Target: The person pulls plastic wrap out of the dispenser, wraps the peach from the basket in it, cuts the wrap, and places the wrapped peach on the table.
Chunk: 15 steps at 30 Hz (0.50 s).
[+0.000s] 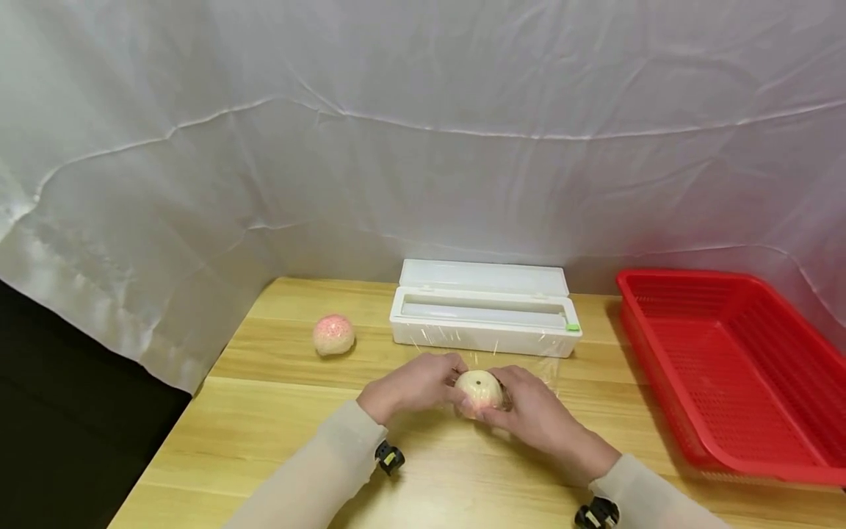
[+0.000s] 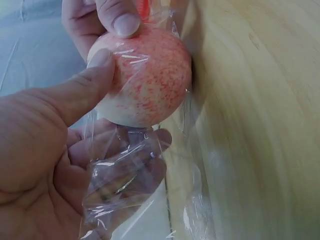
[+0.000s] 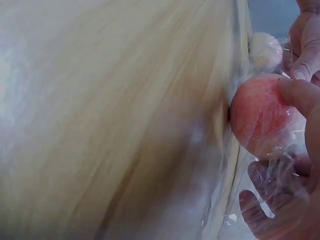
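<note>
A pink-and-cream peach [image 1: 479, 389] is held between both hands near the middle of the table. My left hand [image 1: 419, 383] grips its left side, with the thumb pressed on the pink skin [image 2: 150, 75] in the left wrist view. From the other side my right hand [image 1: 534, 408] holds it, thumb on the peach [image 3: 262, 117]. Clear cling film [image 2: 122, 187] covers part of the fruit and hangs over the fingers. Behind the hands, the film stretches toward a white cling film box [image 1: 485, 344] with its lid raised and a roll inside.
Another peach [image 1: 333, 335] sits on the wooden table [image 1: 277, 433], left of the box. A red plastic basket [image 1: 720, 382] stands at the right. Grey-white cloth [image 1: 423, 184] hangs behind the table's back edge.
</note>
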Each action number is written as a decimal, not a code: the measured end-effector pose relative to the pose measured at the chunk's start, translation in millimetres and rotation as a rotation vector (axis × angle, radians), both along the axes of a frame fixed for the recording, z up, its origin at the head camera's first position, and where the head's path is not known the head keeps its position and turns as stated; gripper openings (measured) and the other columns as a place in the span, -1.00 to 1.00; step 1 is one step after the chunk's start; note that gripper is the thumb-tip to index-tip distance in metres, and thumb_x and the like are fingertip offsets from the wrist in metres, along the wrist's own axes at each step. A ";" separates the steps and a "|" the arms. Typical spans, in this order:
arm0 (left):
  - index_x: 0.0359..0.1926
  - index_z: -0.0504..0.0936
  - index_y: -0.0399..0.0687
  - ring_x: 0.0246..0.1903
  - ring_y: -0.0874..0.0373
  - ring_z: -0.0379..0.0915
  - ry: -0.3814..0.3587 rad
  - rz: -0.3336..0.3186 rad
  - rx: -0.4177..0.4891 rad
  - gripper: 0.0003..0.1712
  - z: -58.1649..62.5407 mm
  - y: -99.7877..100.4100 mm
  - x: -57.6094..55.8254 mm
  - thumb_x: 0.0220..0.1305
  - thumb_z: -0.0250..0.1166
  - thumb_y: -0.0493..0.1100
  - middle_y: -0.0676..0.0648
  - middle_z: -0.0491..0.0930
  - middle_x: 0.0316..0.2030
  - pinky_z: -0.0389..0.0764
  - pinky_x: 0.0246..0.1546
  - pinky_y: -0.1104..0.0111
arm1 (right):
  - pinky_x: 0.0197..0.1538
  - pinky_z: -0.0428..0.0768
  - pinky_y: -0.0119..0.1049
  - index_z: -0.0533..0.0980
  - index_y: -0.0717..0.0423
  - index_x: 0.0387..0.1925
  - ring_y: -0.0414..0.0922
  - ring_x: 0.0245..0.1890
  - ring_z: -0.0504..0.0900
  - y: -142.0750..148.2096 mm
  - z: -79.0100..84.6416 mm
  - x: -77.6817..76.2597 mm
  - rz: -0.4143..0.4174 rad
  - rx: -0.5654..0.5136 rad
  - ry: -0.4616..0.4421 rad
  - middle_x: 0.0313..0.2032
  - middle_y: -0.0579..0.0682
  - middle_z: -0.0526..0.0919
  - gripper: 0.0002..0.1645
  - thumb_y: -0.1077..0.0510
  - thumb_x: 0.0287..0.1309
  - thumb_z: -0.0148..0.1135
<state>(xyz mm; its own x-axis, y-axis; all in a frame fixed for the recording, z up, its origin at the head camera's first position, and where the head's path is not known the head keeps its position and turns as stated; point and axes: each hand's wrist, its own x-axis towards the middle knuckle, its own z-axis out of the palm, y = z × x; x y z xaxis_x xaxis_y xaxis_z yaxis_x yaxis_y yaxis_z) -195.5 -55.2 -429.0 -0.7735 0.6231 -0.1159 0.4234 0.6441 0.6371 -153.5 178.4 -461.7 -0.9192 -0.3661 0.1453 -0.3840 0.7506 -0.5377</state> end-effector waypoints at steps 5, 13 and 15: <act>0.05 0.76 0.06 -0.16 0.33 0.59 0.050 -0.004 0.016 -0.70 -2.9 2.6 -4.5 0.38 0.45 0.03 0.12 0.78 -0.10 0.61 -0.07 0.42 | 0.07 0.65 -0.07 0.64 0.04 0.19 -0.12 0.02 0.63 2.8 -0.9 -7.7 -0.007 -0.058 -0.088 0.02 0.00 0.71 -0.37 -0.16 0.18 0.54; 0.07 0.82 0.09 -0.37 0.35 0.49 0.031 0.042 0.055 -0.72 -7.7 4.1 -9.9 0.44 0.39 0.03 0.14 0.81 -0.15 0.56 -0.25 0.46 | -0.09 0.58 -0.23 0.69 -0.02 0.04 -0.15 -0.16 0.58 10.1 6.7 -26.5 0.105 -0.125 -0.233 -0.16 -0.13 0.72 -0.58 -0.15 0.28 0.44; 0.04 0.83 0.08 -0.39 0.36 0.49 0.023 0.052 0.061 -0.72 -8.0 4.4 -10.6 0.44 0.39 0.05 0.13 0.82 -0.15 0.56 -0.27 0.46 | -0.17 0.58 -0.29 0.69 0.02 0.05 -0.14 -0.22 0.58 11.3 10.3 -30.6 0.123 -0.150 -0.303 -0.19 -0.11 0.72 -0.58 -0.11 0.28 0.44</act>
